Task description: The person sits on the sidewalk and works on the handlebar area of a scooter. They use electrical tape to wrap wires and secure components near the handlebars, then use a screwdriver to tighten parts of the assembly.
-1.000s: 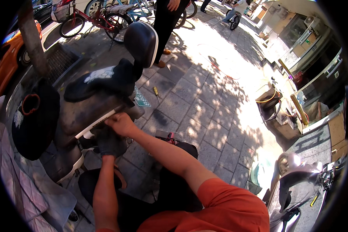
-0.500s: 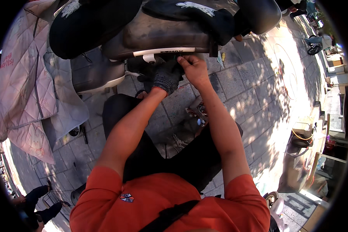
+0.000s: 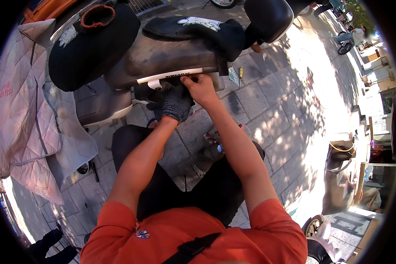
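Observation:
A motor scooter [image 3: 160, 59] with grey-brown body panels stands before me, a white trim strip [image 3: 169, 75] along its lower edge. Just below that strip, my left hand [image 3: 177, 104], in a dark knitted glove, reaches in under the panel; its fingers are hidden. Bare, my right hand [image 3: 201, 90] is right beside it, thumb and fingertips pinched together at the panel's underside. What they pinch is too small or hidden to make out. A black padded cover [image 3: 193, 27] with a white animal print lies on top of the scooter.
A pink quilted cover [image 3: 26, 114] hangs at the left. On the paving, a yellow-handled screwdriver [image 3: 240, 74] lies beside a small greenish card [image 3: 234, 77], beyond my right hand. Loose parts [image 3: 213, 138] lie between my knees. Someone's dark-trousered legs [image 3: 48, 244] show at lower left.
The view has shifted, so the scooter and my hands appear lower and further left. Both hands stay close together beneath the white trim strip, the right still pinching.

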{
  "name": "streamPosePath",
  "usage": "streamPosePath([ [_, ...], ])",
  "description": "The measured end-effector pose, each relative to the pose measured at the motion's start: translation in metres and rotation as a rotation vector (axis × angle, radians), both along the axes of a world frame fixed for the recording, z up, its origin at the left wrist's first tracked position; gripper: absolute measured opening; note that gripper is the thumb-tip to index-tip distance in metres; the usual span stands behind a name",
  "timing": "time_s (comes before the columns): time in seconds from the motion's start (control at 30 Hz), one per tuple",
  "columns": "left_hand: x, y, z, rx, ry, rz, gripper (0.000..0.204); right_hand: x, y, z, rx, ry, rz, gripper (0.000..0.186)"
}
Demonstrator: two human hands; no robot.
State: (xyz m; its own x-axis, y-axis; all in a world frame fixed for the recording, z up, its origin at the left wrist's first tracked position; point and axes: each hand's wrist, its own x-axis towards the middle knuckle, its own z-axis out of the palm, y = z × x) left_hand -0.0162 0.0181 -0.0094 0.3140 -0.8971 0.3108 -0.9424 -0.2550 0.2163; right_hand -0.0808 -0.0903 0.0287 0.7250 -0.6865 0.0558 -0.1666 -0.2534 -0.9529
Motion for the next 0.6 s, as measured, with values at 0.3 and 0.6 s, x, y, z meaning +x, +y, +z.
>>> streamPosePath([
  [0.3, 0.007, -0.002, -0.024, -0.029, 0.087, 0.051, 0.026, 0.0, 0.002, -0.004, -0.056, -0.088, -0.076, 0.025],
  [0.6, 0.006, -0.001, 0.009, 0.137, -0.139, 0.074, 0.036, 0.002, 0.005, 0.001, -0.239, -0.074, -0.04, 0.027],
])
